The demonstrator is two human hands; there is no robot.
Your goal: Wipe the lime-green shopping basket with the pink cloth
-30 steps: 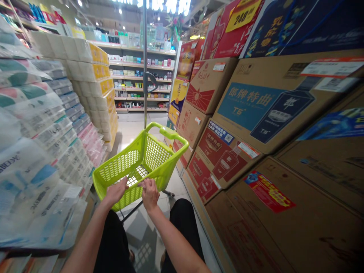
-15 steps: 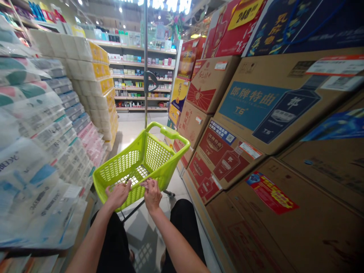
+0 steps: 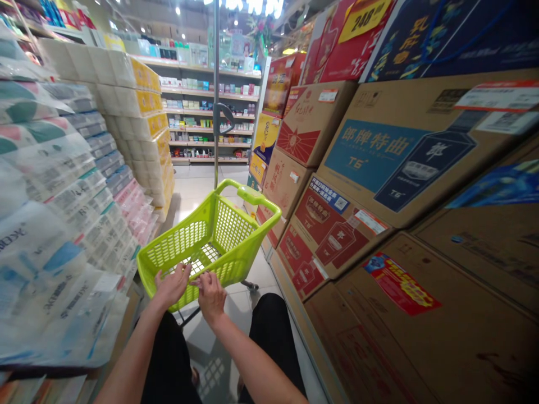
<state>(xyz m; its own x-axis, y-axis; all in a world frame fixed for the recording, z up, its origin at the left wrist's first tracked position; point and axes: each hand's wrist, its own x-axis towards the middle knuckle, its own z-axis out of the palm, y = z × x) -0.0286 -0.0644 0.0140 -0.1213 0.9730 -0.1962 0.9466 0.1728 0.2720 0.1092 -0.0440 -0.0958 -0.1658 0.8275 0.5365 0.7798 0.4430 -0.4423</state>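
My left hand [image 3: 172, 286] is over the near side of a lime-green shopping cart basket [image 3: 236, 269], its thumb and fingers drawn together; what they hold, if anything, is too small to make out. Close beside it, my right hand [image 3: 211, 296] is closed, its fingertips pinching a small pinkish crumpled thing [image 3: 197, 282] whose kind I cannot tell. The two hands nearly meet. Through the basket's lattice the floor shows, and a tall metal pole [image 3: 216, 73] with a grey hook-like grip rises behind it.
Stacked cartons [image 3: 362, 151] with price tags line the right side. Wrapped tissue packs [image 3: 46, 185] and white-and-yellow paper bundles [image 3: 138, 101] are piled at left. Shelves [image 3: 210, 115] of small goods stand beyond the tiled floor [image 3: 193, 182]. My knees [image 3: 273, 331] are below the cart.
My right hand has moved left, closer to my left hand, bringing the pinkish thing with it. My left hand has shifted slightly left. The cart stays in place.
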